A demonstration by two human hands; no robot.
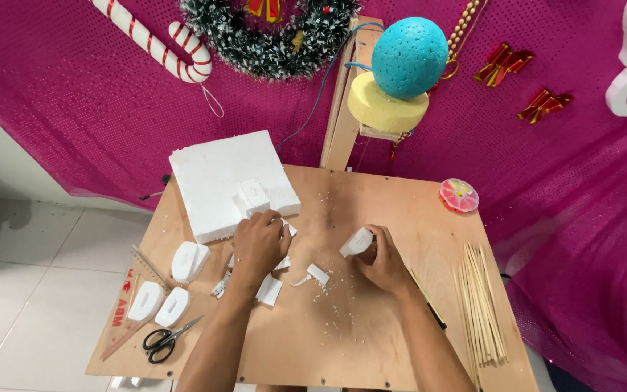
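Observation:
My left hand (259, 247) lies palm down on small white foam scraps (270, 289) at the front edge of a thick white foam block (219, 181); its fingers curl over a piece. A cut rounded foam shape (252, 194) rests on that block. In my right hand (382, 260) I grip a small rounded white foam piece (357, 241), lifted slightly off the wooden table (371, 334). More offcuts (315, 274) and crumbs lie between the two hands.
Three rounded foam shapes (172, 287) sit at the left, by a triangular ruler (128, 305) and black scissors (167, 340). Wooden skewers (482, 301) lie at the right, a round pink bead box (459, 195) behind. A blue foam ball (409, 56) on a yellow foam disc stands on a wooden stand.

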